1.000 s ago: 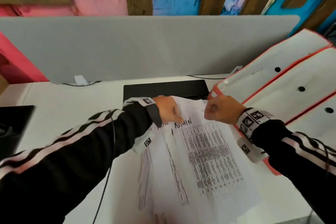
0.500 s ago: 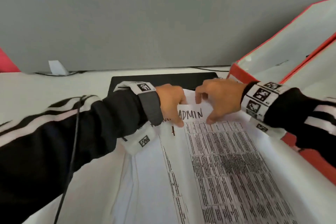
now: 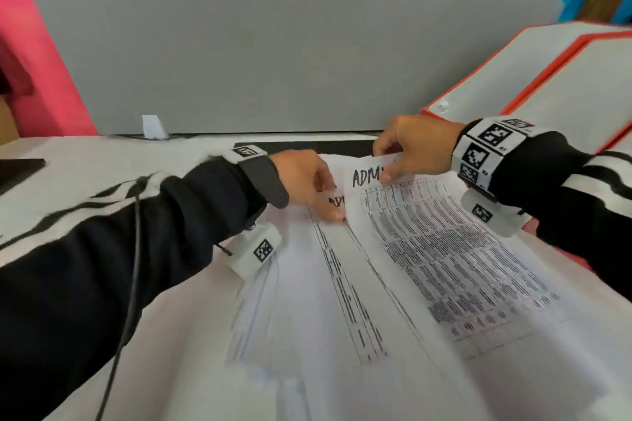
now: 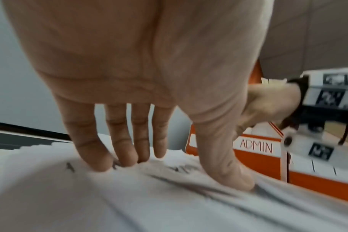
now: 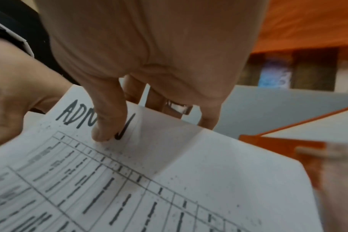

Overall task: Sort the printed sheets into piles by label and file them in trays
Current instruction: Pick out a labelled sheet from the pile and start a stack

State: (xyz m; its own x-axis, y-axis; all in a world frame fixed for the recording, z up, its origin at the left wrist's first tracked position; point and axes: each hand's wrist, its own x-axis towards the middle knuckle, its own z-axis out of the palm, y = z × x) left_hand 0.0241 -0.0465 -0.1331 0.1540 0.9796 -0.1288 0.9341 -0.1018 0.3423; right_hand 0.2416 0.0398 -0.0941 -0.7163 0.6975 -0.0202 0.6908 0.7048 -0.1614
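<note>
Orange trays crowd the right, a grey partition blocks behind; the desk lies open leftward.

White desk under fanned printed sheets

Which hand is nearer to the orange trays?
Right. The right hand pinches the top sheet just beside the orange trays; the left hand presses the pile farther left.

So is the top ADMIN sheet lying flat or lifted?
Lifted at its far edge: the right hand pinches the top sheet there, raising it.
</note>
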